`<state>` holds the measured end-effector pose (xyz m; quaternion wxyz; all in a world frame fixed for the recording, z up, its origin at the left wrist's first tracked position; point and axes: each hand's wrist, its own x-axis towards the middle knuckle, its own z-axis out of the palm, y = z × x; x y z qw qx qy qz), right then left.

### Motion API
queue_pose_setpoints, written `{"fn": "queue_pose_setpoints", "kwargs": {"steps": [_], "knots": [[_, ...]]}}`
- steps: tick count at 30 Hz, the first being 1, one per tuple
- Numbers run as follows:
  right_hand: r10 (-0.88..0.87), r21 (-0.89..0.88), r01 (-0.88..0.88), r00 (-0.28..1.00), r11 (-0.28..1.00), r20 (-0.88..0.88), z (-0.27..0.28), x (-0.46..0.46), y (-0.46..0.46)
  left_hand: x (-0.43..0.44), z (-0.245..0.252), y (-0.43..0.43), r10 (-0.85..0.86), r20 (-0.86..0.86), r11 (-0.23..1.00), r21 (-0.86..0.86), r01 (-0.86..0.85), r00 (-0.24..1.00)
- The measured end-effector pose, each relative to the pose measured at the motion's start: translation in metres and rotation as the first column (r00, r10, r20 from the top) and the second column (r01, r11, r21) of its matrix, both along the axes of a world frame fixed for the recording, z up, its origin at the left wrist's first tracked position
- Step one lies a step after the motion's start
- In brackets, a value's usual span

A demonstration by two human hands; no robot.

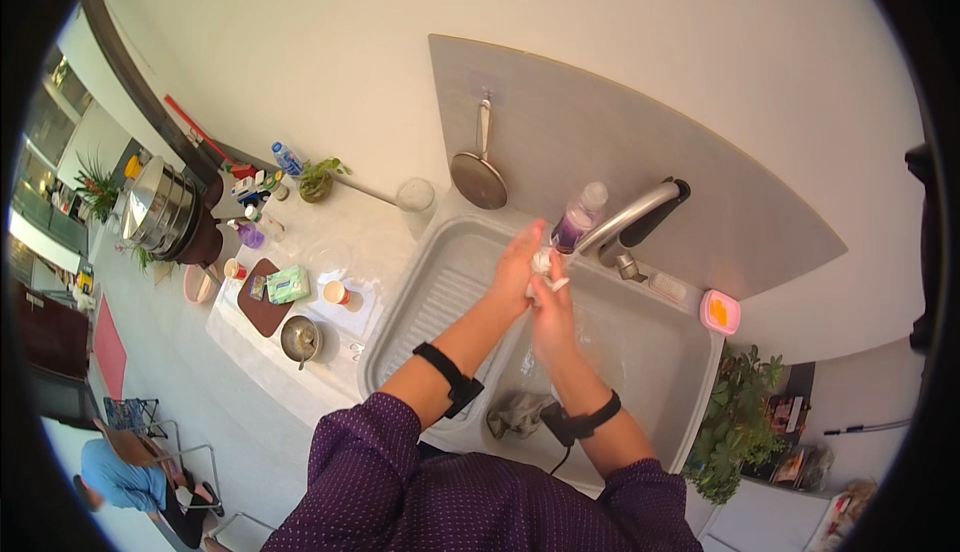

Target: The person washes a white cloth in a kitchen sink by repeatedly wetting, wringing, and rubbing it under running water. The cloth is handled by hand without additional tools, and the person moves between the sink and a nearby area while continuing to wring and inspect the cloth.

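My left hand (517, 267) and my right hand (553, 308) meet above the divider of a two-basin sink (652, 424). Between them they hold a crumpled white wad (543, 261), which looks like tissue; the fingers partly hide it. Just behind the fingertips stands a clear bottle (580, 220) with a purple label. The metal faucet (630, 214) rises beside it, its spout reaching towards my hands. A wet grey cloth (517, 413) lies in the right basin, near my right forearm. Ridges line the floor of the left basin.
A small strainer (480, 179) hangs on the backsplash. A pink dish (720, 312) sits at the sink's right corner, by a leafy plant (731, 424). Leftward, the counter bears a metal bowl (301, 338), a paper cup (336, 292) and a tissue pack (288, 285). A person (124, 473) sits farther off.
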<state>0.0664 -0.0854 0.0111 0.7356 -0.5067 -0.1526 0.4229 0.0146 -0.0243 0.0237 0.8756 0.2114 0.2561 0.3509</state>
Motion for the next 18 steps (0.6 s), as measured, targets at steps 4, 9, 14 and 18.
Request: {"fn": "queue_pose_setpoints", "kwargs": {"steps": [4,9,14,18], "knots": [[-0.072,0.031,0.076,0.990,0.997,-0.117,0.007,0.011,0.006,0.005,-0.008,-0.002,-0.192,-0.195,0.934,0.267,0.240,0.962],[-0.061,0.080,0.062,0.998,0.995,-0.015,0.007,0.015,0.011,0.010,-0.017,-0.004,-0.159,0.086,0.976,0.161,0.144,0.983],[-0.049,-0.106,0.064,0.989,0.992,0.138,0.010,0.018,0.012,0.011,0.002,-0.002,-0.160,-0.014,0.980,-0.120,0.157,0.987],[-0.084,0.083,0.084,0.996,0.993,-0.003,0.015,0.008,0.011,0.008,0.015,0.004,-0.231,0.004,0.966,0.120,0.229,0.973]]}}
